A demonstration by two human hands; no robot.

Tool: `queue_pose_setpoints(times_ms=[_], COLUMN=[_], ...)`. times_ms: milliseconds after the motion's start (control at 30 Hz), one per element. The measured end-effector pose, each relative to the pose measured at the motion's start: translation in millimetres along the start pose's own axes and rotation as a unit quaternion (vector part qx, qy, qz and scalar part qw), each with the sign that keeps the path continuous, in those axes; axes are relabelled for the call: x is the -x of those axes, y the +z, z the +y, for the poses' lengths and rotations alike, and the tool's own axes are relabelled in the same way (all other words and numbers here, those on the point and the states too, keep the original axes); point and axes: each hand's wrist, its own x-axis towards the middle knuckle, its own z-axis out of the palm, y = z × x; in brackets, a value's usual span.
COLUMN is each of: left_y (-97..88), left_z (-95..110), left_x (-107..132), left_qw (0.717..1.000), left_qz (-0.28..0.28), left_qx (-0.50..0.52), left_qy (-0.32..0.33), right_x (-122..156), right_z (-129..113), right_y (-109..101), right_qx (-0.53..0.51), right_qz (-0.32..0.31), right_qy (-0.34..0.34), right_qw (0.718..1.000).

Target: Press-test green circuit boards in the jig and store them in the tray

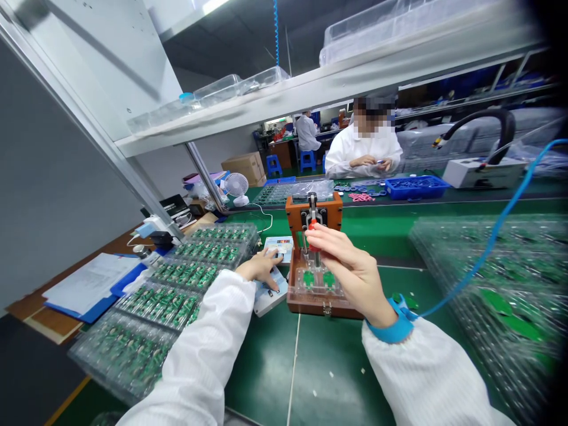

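A brown test fixture (pixel 295 299) stands on the green bench mat in front of me, with green circuit boards (pixel 318 279) under its clear plate. My right hand (pixel 350 269) is closed round the fixture's red-tipped lever (pixel 313 226), above the boards. A blue wrist strap (pixel 394 328) with a coiled blue cord sits on that wrist. My left hand (pixel 260 267) lies on a small white control box (pixel 270 293) just left of the fixture, fingers bent and resting on it.
Clear trays of green boards (pixel 177 284) run along the left. More stacked trays (pixel 501 278) fill the right. A clipboard with papers (pixel 89 284) lies far left. Across the bench a person in a white coat (pixel 364 154) works by a blue bin (pixel 415 186). A small fan (pixel 236 186) stands behind.
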Motion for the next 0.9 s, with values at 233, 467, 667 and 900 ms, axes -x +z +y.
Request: queue_pose_setpoints(times_ms=[233,467,667,900], left_y=[-4.8,-9.6,-11.3,-8.0], left_z=[-5,-9,-2,-7], left_x=[5,10,9,3], left_qw=[1.000,0.999,0.998,0.998], left_qz=[0.021,-0.034,-0.042,-0.056], left_qx=[0.016,0.000,-0.016,-0.004], left_qy=[0.002,-0.031,-0.045,-0.028], right_x=[1,1,0,0], right_z=[0,0,1,2], right_y=[1,1,2,2], right_qx=[-0.002,-0.002,-0.005,0.009], right_qz=[0.004,0.011,0.012,0.013], right_qy=[0.002,0.000,-0.005,-0.003], right_qw=[1.000,1.000,1.000,1.000])
